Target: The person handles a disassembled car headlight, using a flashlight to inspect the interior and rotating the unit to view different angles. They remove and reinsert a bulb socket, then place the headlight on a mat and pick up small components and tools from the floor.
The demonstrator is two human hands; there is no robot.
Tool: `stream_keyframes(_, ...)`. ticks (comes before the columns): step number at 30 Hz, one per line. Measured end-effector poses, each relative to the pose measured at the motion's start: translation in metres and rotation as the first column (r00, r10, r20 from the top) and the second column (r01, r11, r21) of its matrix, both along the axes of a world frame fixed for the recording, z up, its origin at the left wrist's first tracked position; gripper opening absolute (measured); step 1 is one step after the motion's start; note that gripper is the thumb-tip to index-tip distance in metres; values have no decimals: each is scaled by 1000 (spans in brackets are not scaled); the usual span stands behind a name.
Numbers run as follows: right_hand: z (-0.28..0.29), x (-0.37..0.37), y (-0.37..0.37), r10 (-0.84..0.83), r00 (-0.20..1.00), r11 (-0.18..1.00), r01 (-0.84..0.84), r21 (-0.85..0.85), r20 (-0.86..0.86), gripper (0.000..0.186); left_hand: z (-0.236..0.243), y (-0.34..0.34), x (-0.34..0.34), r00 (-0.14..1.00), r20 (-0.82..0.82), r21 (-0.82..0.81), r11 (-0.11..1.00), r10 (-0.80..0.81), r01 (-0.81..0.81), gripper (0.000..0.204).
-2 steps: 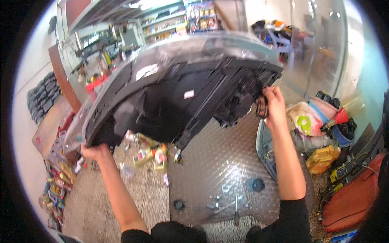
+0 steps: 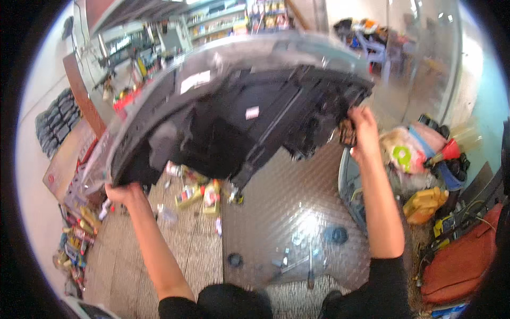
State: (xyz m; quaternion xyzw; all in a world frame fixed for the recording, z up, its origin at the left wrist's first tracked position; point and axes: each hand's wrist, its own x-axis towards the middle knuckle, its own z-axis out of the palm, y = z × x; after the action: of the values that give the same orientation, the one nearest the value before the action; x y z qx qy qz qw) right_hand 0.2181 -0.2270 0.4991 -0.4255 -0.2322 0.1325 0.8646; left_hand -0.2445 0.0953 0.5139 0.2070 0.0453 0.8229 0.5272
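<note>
Evidently too long for one palm, the headlight [image 2: 212, 114] hangs in the air above the floor, its black back facing nearer and its clear lens farther off. The left hand [image 2: 126, 194] is clamped on the lower end, and the right hand [image 2: 364, 130] is closed round the higher one; holding both tips probably shares the weight and keeps the long shape steady (the left fingertips are partly hidden, so I cannot tell their exact hold).

Below it spreads a patterned mat [image 2: 260, 223], perhaps a handy spot for small pieces: a screwdriver [image 2: 311, 279] and a dark round cap [image 2: 337, 235] lie on it. Past the mat's left edge, bottles [image 2: 211, 201] stand or lie on the tiles, likely kept out of the way. To the right, a yellow jug [image 2: 425, 206] and a red funnel [image 2: 450, 150] sit near each other, seemingly stored by the wall.
</note>
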Motion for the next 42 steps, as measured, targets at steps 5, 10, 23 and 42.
stream_keyframes(5,-71,-21,30,-39,990,989,20,-148,-133,7,-64,18,-24,968,-205,-68,985,144,-161,60)
stream_keyframes(10,-57,-25,35,-95,964,975,140,-170,248,8,-156,15,18,999,-33,-274,960,41,-48,56)
stream_keyframes(23,11,-31,27,-332,871,939,267,217,362,13,-125,88,17,976,-126,135,971,-178,195,55)
stream_keyframes(42,-184,15,-52,-345,905,906,390,-165,248,44,-267,-81,68,519,-617,-429,806,-592,408,60)
